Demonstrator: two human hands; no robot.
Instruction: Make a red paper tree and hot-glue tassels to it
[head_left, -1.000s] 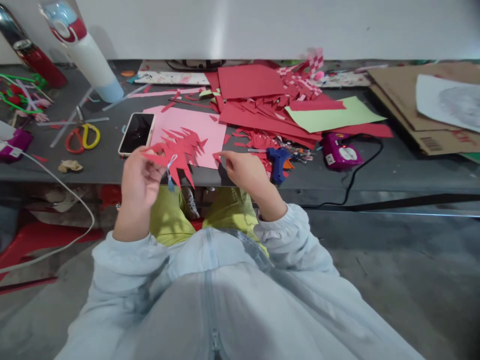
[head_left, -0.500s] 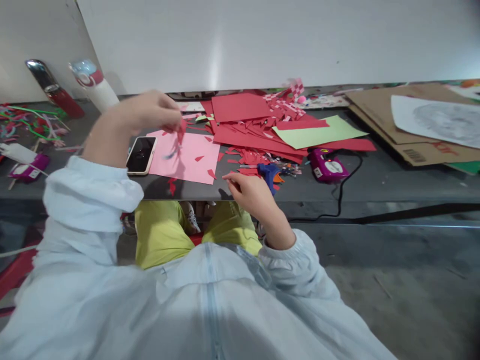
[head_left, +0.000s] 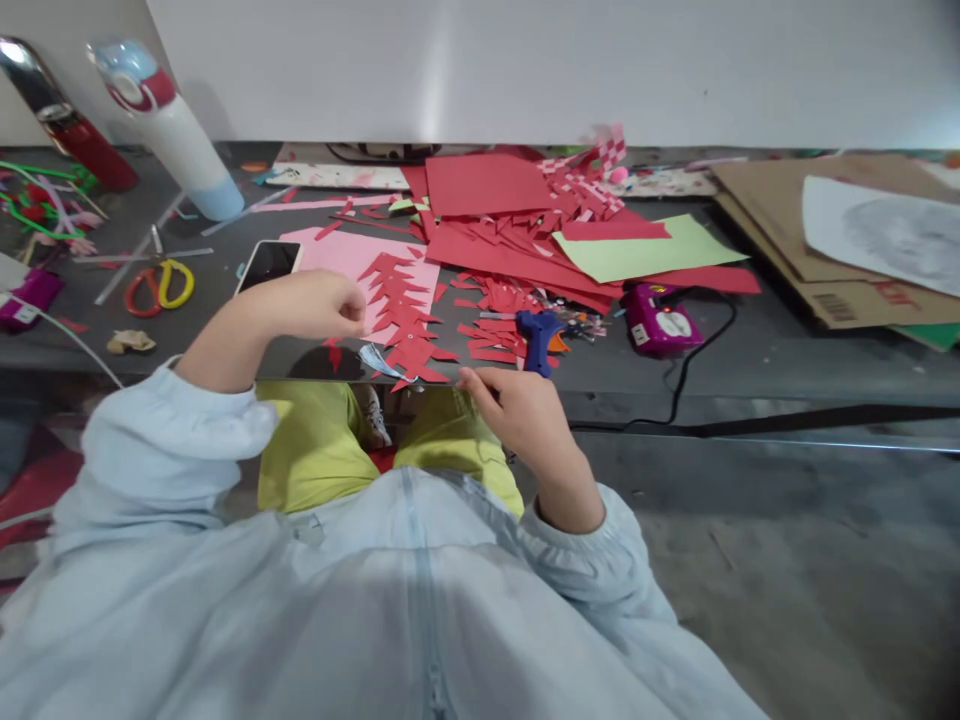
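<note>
A red paper cut-out with jagged, spiky edges lies over pink paper and the table's front edge. A pale blue tassel rests at its lower left. Just left of the cut-out is my left hand, fingers curled inward; its fingertips are partly hidden, so whether they grip anything does not show. My right hand hovers by the table edge, right of the cut-out's lower tips, with thumb and curled fingers together and nothing visible in them. Beyond it lies a blue glue gun.
Left of my left arm are a phone, red-and-yellow-handled scissors and a white bottle. Red paper sheets and scraps pile up behind. A purple box with a cable and cardboard are to the right.
The red cut-out, dangling blurred from my left hand before, now lies spread out. My left hand has come down toward me; my right has shifted slightly down and right.
</note>
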